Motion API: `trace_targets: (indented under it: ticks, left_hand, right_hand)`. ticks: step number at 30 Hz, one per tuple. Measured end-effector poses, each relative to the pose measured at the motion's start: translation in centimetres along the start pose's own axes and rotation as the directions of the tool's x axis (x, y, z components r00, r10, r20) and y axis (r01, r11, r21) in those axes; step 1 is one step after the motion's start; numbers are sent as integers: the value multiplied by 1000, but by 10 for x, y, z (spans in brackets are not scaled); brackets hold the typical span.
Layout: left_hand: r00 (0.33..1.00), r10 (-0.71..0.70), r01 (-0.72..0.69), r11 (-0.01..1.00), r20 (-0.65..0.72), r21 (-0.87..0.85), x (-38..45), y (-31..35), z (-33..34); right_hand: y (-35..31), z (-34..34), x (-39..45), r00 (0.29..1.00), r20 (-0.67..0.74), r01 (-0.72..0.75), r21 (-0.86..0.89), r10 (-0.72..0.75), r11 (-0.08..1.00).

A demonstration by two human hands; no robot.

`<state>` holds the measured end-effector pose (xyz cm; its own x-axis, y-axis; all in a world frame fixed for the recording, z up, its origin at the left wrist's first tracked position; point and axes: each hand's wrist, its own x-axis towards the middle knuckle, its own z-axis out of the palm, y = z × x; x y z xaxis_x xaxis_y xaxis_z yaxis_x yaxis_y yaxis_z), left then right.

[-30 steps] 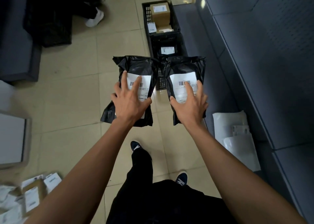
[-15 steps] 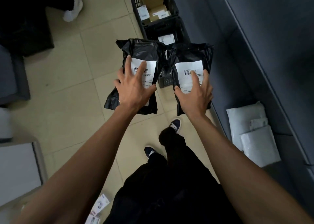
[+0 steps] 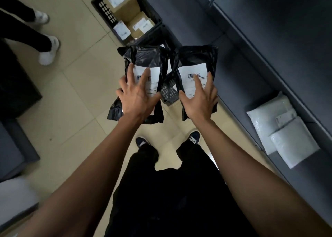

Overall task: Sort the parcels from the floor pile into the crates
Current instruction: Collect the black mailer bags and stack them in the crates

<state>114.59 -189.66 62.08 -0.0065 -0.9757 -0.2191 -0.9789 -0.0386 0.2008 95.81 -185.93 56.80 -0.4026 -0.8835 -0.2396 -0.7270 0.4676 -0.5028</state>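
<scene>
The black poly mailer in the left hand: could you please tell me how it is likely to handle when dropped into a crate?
The black poly mailer is probably floppy: its lower corner sags below the left hand. Its glossy, crinkled film looks slippery. It seems light, since spread fingers alone carry it.

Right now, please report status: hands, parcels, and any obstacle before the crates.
Left hand grips one black parcel; right hand grips the other black parcel. Both held above the near crate. Far crate holds boxes. Nothing in the way.
</scene>
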Motion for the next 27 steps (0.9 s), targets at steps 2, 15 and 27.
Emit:
trace_targets:
  ticks: [2,15,27]
  left_hand:
    - [1000,17,-17,1000,8,-13,26,-16,-7]
    - [908,407,-412,911,99,28,187,-122,-54]
    - [766,562,-619,777,314,119,290,-91,9]
  right_hand:
    - [-20,13,9,999,-17,-31,0,31,1000]
    - [-139,94,49,919,-128,-360,110,372,926]
    - [-124,156,83,745,-127,-619,232,654,750]
